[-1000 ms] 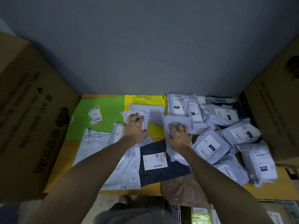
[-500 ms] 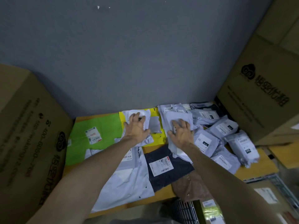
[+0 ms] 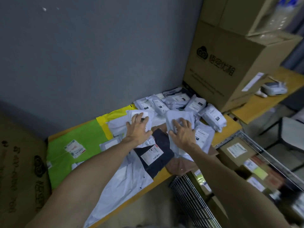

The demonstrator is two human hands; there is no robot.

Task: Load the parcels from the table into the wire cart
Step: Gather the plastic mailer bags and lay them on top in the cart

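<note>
Many soft mailer parcels lie on a yellow-wood table (image 3: 222,137). My left hand (image 3: 139,129) grips a small white parcel (image 3: 146,115) near the table's middle. My right hand (image 3: 182,132) grips a pale grey parcel (image 3: 179,114) just to its right, lifted off the pile. A dark navy parcel (image 3: 158,155) with a white label lies between and below my hands. A big green parcel (image 3: 77,140) and a yellow one (image 3: 115,115) lie at the left. Several white parcels (image 3: 212,116) are heaped at the back right. The wire cart (image 3: 194,199) stands at the lower right, holding boxes.
A large cardboard box (image 3: 218,68) stands on the table's right end, against the grey wall. Another cardboard box (image 3: 19,175) flanks the left side. A large pale flat parcel (image 3: 125,183) hangs over the table's front edge. A brown parcel (image 3: 181,165) lies by the cart.
The view has swung right, bringing the cart and right-hand boxes into sight. Both hands have closed on their parcels and drawn them up from the pile, toward me.
</note>
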